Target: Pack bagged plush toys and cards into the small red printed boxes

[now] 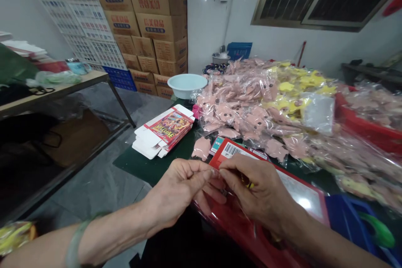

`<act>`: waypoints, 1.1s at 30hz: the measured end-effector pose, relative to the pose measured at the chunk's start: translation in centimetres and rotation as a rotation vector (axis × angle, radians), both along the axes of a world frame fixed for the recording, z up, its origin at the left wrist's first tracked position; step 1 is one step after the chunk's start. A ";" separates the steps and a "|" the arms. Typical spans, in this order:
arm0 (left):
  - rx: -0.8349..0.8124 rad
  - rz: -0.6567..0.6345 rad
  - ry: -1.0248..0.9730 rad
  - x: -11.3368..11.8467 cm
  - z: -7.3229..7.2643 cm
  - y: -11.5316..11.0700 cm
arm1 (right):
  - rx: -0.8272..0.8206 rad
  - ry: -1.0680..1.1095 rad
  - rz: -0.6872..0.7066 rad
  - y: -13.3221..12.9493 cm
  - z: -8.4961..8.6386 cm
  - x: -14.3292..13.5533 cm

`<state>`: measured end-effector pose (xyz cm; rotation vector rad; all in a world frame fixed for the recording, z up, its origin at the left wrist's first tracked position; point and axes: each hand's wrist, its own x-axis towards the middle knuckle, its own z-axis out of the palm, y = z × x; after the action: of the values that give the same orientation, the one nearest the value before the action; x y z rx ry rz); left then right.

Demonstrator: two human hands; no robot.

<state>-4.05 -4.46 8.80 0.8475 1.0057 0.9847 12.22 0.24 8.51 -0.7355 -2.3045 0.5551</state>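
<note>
My left hand (185, 186) and my right hand (262, 186) meet in front of me, thumb and fingertips of each pinched together. A small clear glint shows between their tips; its kind is too small to tell. Just behind the fingers is a red-edged package (232, 150) with a barcode, partly hidden by my right hand. A pink animal-shaped piece (201, 148) in clear wrap lies beyond my left fingertips. Past it spreads a large heap of pink wrapped pieces (238, 111), with yellow wrapped ones (301, 77) among them.
Flattened printed cartons (172, 127) are stacked on the green tabletop (138, 165), near a pale blue basin (187, 86). At right are a red crate (358, 113) and a blue container (345, 217). Cardboard boxes (157, 0) stand by the wall; another table (91, 78) is left.
</note>
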 end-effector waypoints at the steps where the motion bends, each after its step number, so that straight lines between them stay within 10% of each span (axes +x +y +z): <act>1: 0.014 -0.003 0.026 0.1 -0.1 -0.1 | 0.001 -0.025 -0.008 0.0 0.0 -0.1; 13: 0.289 -0.033 0.377 0.6 -0.2 -0.6 | 0.470 -0.248 -0.065 -0.6 0.3 -0.6; 27: 0.207 -0.010 0.351 0.7 -0.4 -1.1 | 0.006 0.062 -0.292 1.5 0.9 0.1; 33: 0.224 -0.003 0.345 0.7 -0.3 -1.1 | -0.226 0.013 -0.066 0.7 2.0 0.3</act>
<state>-3.32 -5.51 8.46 1.2344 1.1992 0.9797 12.53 0.92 10.49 -0.9076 -2.2193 0.7961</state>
